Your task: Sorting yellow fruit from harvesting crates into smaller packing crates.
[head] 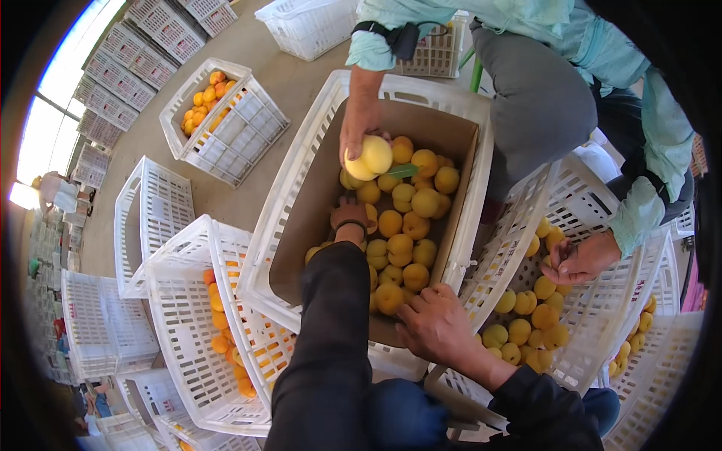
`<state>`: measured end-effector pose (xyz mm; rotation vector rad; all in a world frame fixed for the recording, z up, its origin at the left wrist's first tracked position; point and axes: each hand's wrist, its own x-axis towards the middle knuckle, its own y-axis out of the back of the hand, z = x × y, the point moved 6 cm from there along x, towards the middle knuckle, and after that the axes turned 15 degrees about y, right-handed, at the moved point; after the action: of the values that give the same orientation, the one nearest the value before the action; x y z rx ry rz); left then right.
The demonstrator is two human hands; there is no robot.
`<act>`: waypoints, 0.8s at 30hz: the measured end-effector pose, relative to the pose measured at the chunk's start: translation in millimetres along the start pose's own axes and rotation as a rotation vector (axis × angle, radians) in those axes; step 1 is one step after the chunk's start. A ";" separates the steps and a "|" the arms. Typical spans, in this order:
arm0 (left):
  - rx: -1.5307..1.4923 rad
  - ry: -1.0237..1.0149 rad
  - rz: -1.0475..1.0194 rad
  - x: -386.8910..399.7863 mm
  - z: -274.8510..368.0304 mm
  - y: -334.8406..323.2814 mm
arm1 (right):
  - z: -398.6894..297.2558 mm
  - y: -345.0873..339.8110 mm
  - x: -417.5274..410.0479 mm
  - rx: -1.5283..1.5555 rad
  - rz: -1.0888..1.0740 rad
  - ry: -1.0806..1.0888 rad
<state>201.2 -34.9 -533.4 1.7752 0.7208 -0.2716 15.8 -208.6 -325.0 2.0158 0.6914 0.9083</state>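
A white plastic crate (271, 225) lined with brown cardboard (307, 222) stands before me, with many yellow peaches (416, 225) inside. My left hand (348, 215) reaches down into it along the left side, against a yellow peach; its fingers are partly hidden, so a grip cannot be made out. At the near right corner, my right hand (440, 327) is curled by the cardboard edge, its fingertips close to another peach (389, 297). What lies under those fingers is hidden. A green leaf (401, 171) rests on the fruit.
Opposite me, a co-worker's hand (362, 115) holds pale yellow peaches (373, 158) over the crate. Their other hand (584, 259) is above a right-hand crate (598, 315) of peaches. Crates of orange fruit (225, 327) stand at left. Crate stacks (130, 67) line the background.
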 end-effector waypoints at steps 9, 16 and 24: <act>-0.103 -0.016 -0.014 13.1 -11.1 -3.8 | 3.4 -1.8 -5.5 -0.009 0.049 -0.070; -0.316 -0.568 0.003 -175.3 -35.3 52.5 | 25.6 30.4 -33.7 0.783 0.496 -0.197; -0.527 -0.526 0.424 -298.2 -58.3 28.1 | 66.1 23.8 -214.9 0.685 -0.238 -0.785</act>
<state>-26.2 -84.6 -336.3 1.2299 0.0181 -0.2191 -55.7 -406.0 -409.0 2.5344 0.8076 -0.3409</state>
